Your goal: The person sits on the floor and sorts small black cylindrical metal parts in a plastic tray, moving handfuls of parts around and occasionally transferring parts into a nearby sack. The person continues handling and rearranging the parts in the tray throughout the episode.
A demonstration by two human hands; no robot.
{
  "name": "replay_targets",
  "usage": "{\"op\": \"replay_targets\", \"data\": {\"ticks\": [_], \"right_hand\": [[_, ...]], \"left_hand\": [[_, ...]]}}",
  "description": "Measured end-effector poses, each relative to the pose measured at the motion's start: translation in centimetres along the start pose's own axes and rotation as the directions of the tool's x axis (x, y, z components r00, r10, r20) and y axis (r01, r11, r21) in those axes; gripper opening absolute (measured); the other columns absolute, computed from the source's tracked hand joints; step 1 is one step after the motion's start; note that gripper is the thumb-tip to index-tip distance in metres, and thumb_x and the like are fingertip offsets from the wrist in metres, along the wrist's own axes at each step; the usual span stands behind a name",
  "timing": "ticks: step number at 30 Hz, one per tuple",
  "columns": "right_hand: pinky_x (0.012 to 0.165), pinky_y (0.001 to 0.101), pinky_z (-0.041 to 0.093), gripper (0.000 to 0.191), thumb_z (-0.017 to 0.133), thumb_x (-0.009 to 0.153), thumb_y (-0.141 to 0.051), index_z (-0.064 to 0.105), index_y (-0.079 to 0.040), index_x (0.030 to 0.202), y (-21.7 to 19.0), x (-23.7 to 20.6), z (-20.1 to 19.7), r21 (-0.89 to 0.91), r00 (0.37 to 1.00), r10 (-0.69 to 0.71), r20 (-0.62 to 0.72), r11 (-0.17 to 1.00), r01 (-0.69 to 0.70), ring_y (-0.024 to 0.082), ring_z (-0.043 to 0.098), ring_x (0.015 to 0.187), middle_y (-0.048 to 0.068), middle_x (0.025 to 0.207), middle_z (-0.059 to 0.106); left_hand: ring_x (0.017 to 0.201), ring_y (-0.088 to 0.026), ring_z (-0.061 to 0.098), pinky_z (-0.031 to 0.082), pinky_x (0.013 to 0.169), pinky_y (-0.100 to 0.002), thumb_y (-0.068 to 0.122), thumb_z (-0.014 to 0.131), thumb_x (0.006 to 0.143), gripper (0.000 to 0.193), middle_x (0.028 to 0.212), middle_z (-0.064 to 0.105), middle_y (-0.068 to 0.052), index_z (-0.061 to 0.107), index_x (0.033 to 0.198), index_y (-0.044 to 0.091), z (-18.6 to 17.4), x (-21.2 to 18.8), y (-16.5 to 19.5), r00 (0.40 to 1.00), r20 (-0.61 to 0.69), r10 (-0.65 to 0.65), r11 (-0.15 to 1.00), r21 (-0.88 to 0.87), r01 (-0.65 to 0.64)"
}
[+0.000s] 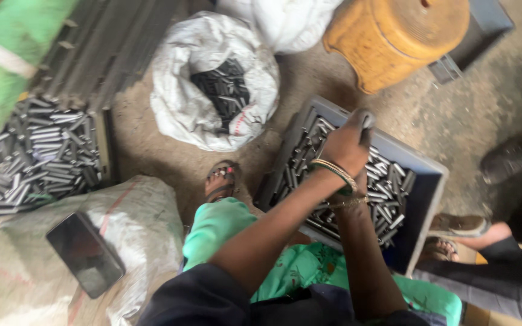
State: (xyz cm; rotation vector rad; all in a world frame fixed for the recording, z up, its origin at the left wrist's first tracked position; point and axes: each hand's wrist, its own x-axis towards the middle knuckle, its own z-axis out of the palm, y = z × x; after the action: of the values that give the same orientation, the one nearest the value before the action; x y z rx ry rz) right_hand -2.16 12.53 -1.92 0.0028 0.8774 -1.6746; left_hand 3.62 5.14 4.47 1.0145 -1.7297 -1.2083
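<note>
On a dusty concrete floor, a grey crate holds short metal pins. The left hand grips a pin above it; the right hand is hidden beneath, grip unclear. Lifting pins singly avoids spills.

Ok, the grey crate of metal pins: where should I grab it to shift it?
Probably by the grey crate's raised rim on its far right side, coming from above. That edge stands bare, while the left hand and right hand cover the middle and the metal pins lie loose.
</note>
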Motion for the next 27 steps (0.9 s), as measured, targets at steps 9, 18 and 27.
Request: {"op": "replay_targets", "data": {"ticks": [9,18,27], "right_hand": [[0.095,0.0375,0.048,0.058,0.063,0.098,-0.039,0.055,-0.006,0.144,2.0,10.1,1.9,-0.302,0.993,0.066,0.100,0.953,-0.033,0.020,0.061,0.112,0.008,0.128,0.064],[0.088,0.0350,0.049,0.047,0.075,0.097,-0.028,0.070,0.005,0.131,-4.8,1.8,-12.0,-0.921,0.847,-0.508,-0.155,0.384,0.062,0.021,0.062,0.103,0.016,0.118,0.070],[0.120,0.0552,0.028,0.126,0.077,0.075,-0.067,0.008,-0.007,0.162,-2.9,-1.5,-17.4,-0.775,0.967,-0.220,-0.131,-0.585,-0.238,0.050,0.016,0.151,0.032,0.164,0.012]], "left_hand": [[0.090,-0.026,0.073,0.059,0.083,-0.035,0.012,0.053,0.111,0.016,0.107,0.069,-0.013,0.057,0.124,0.003,-7.8,1.0,4.6,0.886,-0.458,-0.071,0.850,-0.493,-0.186],[0.090,-0.032,0.072,0.057,0.079,-0.042,0.021,0.069,0.099,0.024,0.101,0.070,-0.012,0.057,0.115,0.008,-6.9,0.9,1.5,0.948,-0.291,0.131,0.970,-0.160,-0.183],[0.085,-0.036,0.072,0.056,0.070,-0.047,0.031,0.077,0.087,0.026,0.096,0.074,-0.012,0.063,0.100,0.012,0.7,-1.6,-0.4,0.980,0.174,0.092,0.962,0.239,-0.133]]}}
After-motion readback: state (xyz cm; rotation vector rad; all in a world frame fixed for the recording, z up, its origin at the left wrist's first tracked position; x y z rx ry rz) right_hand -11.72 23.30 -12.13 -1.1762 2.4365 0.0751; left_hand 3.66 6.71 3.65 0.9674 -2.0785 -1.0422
